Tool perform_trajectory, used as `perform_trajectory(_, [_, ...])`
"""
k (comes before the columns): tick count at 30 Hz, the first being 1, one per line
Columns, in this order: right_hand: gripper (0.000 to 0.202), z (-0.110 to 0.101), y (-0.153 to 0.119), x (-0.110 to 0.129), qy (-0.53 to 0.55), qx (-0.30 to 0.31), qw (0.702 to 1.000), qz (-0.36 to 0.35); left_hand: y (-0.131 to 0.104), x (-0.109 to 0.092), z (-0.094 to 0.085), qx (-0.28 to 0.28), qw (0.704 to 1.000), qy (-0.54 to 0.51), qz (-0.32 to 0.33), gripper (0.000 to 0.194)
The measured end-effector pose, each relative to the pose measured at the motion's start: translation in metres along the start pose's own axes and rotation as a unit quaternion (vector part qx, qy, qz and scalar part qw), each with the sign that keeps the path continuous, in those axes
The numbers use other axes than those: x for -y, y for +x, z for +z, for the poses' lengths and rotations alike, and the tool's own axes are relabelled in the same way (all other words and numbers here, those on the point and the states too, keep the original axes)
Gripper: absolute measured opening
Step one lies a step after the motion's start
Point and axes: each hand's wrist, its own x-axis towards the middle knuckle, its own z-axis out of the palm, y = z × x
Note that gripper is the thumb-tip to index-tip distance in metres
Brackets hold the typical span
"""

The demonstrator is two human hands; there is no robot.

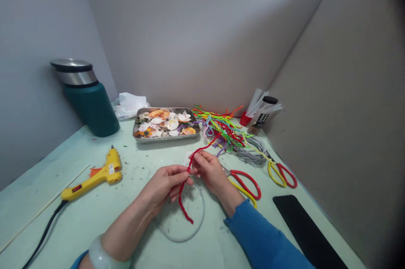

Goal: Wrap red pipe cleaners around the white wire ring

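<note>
A red pipe cleaner [183, 207] runs between my hands, one end hanging down and the other reaching up toward the colourful pile. My left hand [167, 182] pinches it near its middle, just beside the top of a grey ring [202, 214]. My right hand [207, 169] pinches the same red strand slightly higher and to the right. The fingertips of both hands are close together and hide where the strand meets the ring. The ring hangs or lies below my fingers, over the pale green table.
A tray of shells [166, 139] stands behind my hands, beside mixed pipe cleaners [221, 127] and coiled grey wire [253, 157]. Two scissors [245, 182] lie right, near a black slab [305, 226]. A yellow glue gun [91, 182] and green bottle [91, 108] are left.
</note>
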Motion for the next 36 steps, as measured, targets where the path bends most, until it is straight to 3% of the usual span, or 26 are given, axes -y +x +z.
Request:
perform_trajectory(5, [0.023,0.0011,-0.0019,-0.0003,-0.052,0.035,0.998,0.015,0.0009,0.0006,-0.0005,-0.009,0.999,0.025,0.017,0.025])
perform_trajectory(16, [0.022,0.0022,-0.0028,-0.0003,-0.071,0.031,0.997,-0.005,0.0022,0.0008,0.0013,-0.049,0.996,0.062,0.038,0.028])
perform_trajectory(36, [0.021,0.0017,-0.0022,-0.0052,-0.065,0.048,0.997,-0.007,0.0037,0.003,-0.0008,-0.021,0.998,0.047,0.047,0.022])
